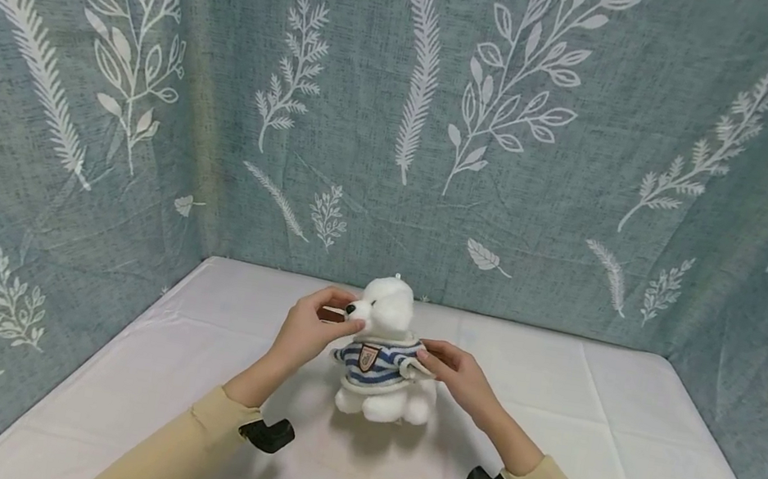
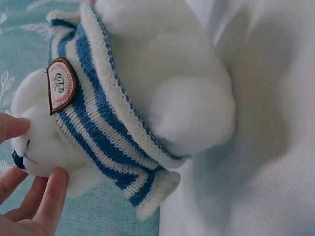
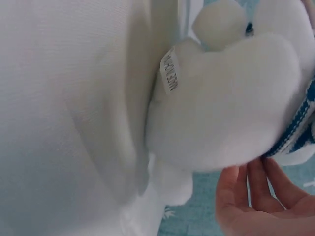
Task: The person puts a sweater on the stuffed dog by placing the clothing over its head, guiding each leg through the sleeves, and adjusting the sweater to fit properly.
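A white stuffed toy bear [image 1: 379,409] in a blue-and-white striped knit sweater [image 2: 98,98] is upright over the middle of the table, its black nose turned left. My left hand [image 1: 311,328] holds its muzzle, thumb on one side and fingers on the other. At the toy's right side my right hand [image 1: 464,376] holds the sweater's sleeve; in the right wrist view the fingers [image 3: 258,184] touch near the hem. A shield-shaped badge [image 2: 63,86] is on the sweater's front. A white tag [image 3: 170,71] sticks out low on the body. Whether the feet touch the table, I cannot tell.
A white cloth covers the table [image 1: 549,430]. Behind it and along both sides hangs a blue-green curtain [image 1: 359,103] with white leaf prints. Black wrist-worn devices [image 1: 269,435] show at both beige sleeve cuffs.
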Motion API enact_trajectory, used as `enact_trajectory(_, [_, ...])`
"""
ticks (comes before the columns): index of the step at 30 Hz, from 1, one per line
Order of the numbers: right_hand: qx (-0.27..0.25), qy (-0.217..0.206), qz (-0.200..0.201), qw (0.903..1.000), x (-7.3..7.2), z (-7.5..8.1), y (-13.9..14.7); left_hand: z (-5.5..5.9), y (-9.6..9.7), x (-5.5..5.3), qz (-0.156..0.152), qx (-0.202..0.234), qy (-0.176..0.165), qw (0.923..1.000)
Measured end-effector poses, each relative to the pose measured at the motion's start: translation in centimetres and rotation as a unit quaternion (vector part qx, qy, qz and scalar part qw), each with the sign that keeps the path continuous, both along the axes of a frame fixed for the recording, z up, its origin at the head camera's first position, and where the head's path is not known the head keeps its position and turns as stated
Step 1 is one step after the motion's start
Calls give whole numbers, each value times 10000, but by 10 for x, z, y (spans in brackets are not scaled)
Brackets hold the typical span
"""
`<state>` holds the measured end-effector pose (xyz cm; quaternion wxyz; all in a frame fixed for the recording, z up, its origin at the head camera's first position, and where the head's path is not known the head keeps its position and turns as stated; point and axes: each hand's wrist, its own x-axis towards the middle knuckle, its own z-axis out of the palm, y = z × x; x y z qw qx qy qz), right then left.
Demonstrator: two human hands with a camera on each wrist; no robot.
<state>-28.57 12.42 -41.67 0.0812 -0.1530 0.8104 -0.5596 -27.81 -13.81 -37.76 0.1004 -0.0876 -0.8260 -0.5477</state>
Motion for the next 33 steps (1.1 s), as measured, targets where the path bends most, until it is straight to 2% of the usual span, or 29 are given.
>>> enact_trajectory(6, [136,121,-79,9998,4,-1,2,-2,-2,-8,-112,204,-330,9992])
enact_trajectory(11, [297,206,-221,9991,5,-3,3,-11,-2,-17,-227,349,-572,9975])
enact_trajectory(15, [480,133,-371,9981,7,-4,3,-21,0,-24,-434,737,-922,9921])
enact_trajectory(19, [782,94,-471,9958,10,-3,4,-30,3,-30,-611,1171,-1255,9833])
enact_trajectory(27, [1171,-171,-562,9914,18,-2,5,-45,13,-37,-829,1206,-1663,9752])
enact_trajectory(33, [1244,-348,-680,9893,21,-3,7,-49,18,-40,-937,1250,-1780,9716])
